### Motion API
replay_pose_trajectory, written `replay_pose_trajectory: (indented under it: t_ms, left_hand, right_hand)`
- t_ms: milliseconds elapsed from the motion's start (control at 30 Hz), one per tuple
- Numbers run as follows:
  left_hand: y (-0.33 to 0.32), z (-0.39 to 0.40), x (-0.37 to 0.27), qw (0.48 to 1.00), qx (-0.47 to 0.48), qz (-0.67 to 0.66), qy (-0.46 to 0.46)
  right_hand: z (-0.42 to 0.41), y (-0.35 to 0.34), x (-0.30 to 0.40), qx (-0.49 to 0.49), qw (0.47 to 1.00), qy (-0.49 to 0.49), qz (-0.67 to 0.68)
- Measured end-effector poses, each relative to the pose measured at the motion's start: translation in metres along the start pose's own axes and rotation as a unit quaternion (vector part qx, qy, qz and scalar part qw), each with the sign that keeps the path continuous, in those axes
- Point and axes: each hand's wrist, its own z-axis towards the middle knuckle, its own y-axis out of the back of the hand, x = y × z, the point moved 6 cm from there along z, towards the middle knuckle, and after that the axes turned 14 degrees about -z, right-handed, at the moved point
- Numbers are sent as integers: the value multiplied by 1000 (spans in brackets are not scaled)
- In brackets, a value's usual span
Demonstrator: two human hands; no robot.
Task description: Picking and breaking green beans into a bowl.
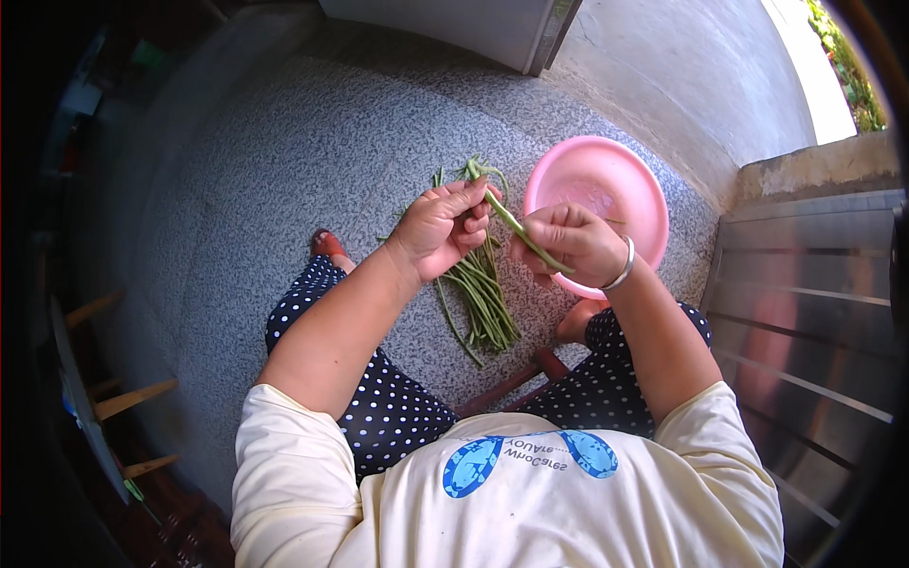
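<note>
A long green stem vegetable (505, 216) slants between my two hands, above the floor. My left hand (447, 224) pinches it near its upper end between thumb and fingers. Lower down, my right hand (568, 241) has its fingers closed on the same stem, whose tip sticks out below them. A bunch of similar long green stems (486, 305) lies on the speckled floor beneath my hands, partly hidden by the left one. Right behind my right hand stands a pink plastic basin (596, 170), with a small green piece (615, 220) inside.
My feet rest on the speckled stone floor (248, 177) either side of the bunch. Part of a dark red stool (550, 363) shows between my legs. A slatted metal door panel (802, 319) is at the right, a pale door (454, 28) ahead, and wooden furniture legs (135, 399) at the left.
</note>
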Motion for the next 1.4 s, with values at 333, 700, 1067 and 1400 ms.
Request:
replay_pose_trajectory:
  t_ms: [333, 700, 1067, 1400]
  left_hand:
    - [-3, -1, -2, 999, -30, -15, -28]
    - [8, 4, -38, 988, -71, -11, -134]
    - [-3, 4, -7, 995, -47, 56, -60]
    - [-3, 2, -5, 996, -42, 52, -54]
  right_hand:
    - [2, 4, 0, -111, 983, -12, -144]
    - [-29, -4, 32, -214, 939, 165, -213]
    - [10, 2, -10, -208, 976, -8, -68]
    - [11, -3, -6, -149, 988, 4, -32]
